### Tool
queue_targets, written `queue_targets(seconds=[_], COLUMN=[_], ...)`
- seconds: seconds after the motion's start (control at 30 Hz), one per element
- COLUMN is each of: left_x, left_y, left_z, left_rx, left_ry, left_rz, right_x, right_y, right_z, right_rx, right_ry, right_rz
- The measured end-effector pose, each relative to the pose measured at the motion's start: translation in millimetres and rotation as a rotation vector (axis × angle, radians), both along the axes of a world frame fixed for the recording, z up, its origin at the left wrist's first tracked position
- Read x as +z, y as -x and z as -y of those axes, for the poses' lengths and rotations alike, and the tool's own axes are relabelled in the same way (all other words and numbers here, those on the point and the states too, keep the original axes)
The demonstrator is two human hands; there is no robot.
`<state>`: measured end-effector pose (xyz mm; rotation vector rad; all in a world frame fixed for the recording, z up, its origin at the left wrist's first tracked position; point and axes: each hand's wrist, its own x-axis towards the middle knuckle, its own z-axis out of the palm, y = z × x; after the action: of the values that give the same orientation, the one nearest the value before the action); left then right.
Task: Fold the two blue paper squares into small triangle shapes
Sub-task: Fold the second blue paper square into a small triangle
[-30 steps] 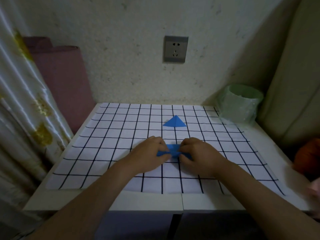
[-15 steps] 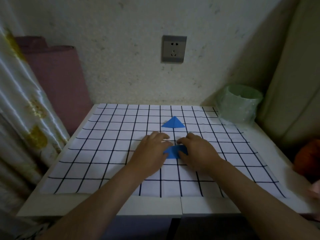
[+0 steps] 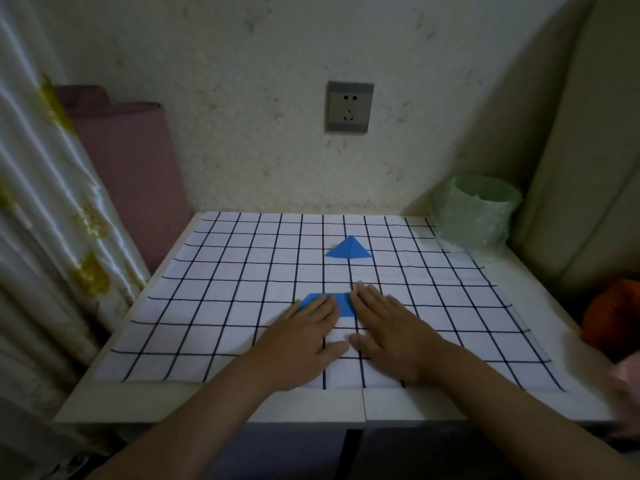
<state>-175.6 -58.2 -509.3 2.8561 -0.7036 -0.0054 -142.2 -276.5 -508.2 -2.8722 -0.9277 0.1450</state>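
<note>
Now — blue paper (image 3: 343, 304) lies left-right | left hand (image 3: 304, 341), right hand (image 3: 391, 329) apparently pressing

A white table (image 3: 194, 400) carries a black-lined grid sheet (image 3: 242, 289), with a pale green tub (image 3: 474, 213) at its far right corner. On the wall behind is a grey socket (image 3: 349, 107). A pink roll (image 3: 135, 161) and a curtain (image 3: 41, 202) stand left; something orange (image 3: 613, 313) lies right.

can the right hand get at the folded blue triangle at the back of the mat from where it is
Probably yes: the triangle lies in the open just beyond the right hand, with only bare grid mat between them. That hand lies flat and holds nothing.
</note>
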Motion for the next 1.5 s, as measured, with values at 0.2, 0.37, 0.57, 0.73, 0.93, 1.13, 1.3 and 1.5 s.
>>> queue_targets(seconds=[0.2, 0.37, 0.57, 0.73, 0.93, 1.13, 1.3, 1.5], left_x=[3.7, 15.6, 40.7, 56.2, 50.2, 27.4, 28.5, 49.8], left_y=[12.5, 14.5, -16.3, -37.0, -36.9, -38.5, -36.6, -31.8], left_z=[-18.0, -31.6, -24.0, -17.7, 8.8, 11.0, 10.6, 16.3], left_rx=[0.062, 0.146, 0.341, 0.393, 0.041, 0.033, 0.151, 0.521], left_ry=[0.022, 0.089, 0.032, -0.004, 0.185, 0.208, 0.454, 1.124], left_rz=[-0.091, -0.035, -0.089, -0.030, -0.050, 0.105, 0.140, -0.273], right_x=[4.0, 8.2, 15.3, 22.0, 27.9, 27.1, 32.6, 62.3], right_y=[1.6, 1.3, -6.7, -19.3, -25.5, -22.9, -24.1, -24.9], right_z=[3.2, 1.0, -8.6, -15.9, -17.5, -16.5, -8.3, -1.4], right_rx=[-0.015, -0.018, -0.024, -0.057, 0.009, 0.073, -0.077, -0.473], right_ry=[-0.010, -0.061, -0.093, -0.054, 0.036, 0.110, -0.377, -1.064], right_rz=[-0.010, 0.041, 0.161, 0.140, 0.215, 0.393, 0.406, -0.065])
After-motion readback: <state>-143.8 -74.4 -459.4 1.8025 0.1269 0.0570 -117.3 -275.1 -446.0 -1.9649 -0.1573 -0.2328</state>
